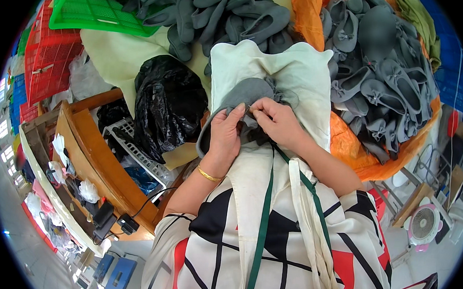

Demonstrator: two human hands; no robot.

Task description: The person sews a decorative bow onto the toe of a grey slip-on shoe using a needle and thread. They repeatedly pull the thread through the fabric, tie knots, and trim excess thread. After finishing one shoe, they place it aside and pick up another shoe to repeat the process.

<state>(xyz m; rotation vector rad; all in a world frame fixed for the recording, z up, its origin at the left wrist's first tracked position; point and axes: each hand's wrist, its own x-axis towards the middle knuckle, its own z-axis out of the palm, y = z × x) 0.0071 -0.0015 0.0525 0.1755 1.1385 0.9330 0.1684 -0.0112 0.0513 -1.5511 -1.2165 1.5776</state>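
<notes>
Clutter rings my seat: one green basket (104,18) far left, one red basket (53,56) beyond the wooden desk (92,161), and one black plastic bag (168,107) beside a white crate (146,158) on my left. To the right, one orange sack (346,148) bulges with grey shoes, and one white fan (424,225) stands nearer. Two heaps of shoes show, the far heap (223,10) and the one in the sack, too overlapped to count. A single grey shoe (247,92) is in my hands, over the white cloth (308,70) before me. Its long axis slants from near left to far right; I can't tell which end is the toe. My left hand (226,131) grips its near side; my right hand (279,123) pinches at its edge, hiding part of it.
</notes>
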